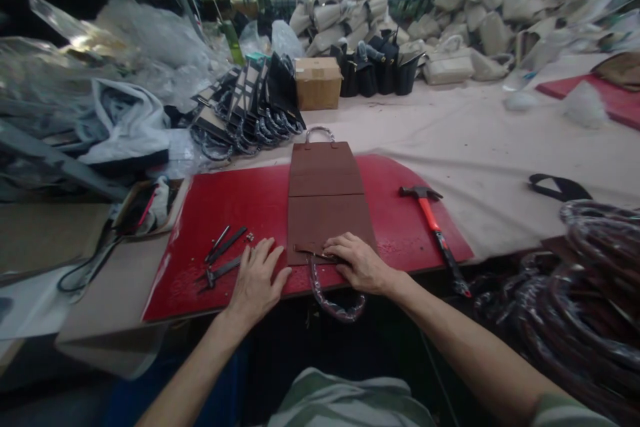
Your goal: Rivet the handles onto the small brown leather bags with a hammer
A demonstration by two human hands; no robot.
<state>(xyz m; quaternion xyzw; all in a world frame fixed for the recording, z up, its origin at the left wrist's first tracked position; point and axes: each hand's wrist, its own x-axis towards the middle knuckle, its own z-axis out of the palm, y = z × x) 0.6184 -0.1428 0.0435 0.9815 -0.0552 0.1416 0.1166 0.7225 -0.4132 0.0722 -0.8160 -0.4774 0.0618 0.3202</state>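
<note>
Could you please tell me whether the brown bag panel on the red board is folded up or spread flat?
Spread flat: the brown creased bag panel lies opened out on the red board.

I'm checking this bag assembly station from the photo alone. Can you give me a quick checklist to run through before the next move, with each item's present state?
1. Brown bag panel lies flat on the red board: ok.
2. Right hand presses the panel's near edge where the handle attaches: ok.
3. Left hand rests flat on the board, beside the panel's corner: ok.
4. Hammer lies on the board, to the right of the right hand, untouched: ok.
5. Small metal tools lie just left of the left hand: ok.
6. Handle fastened to the panel: cannot tell, the hand covers the joint.
</note>
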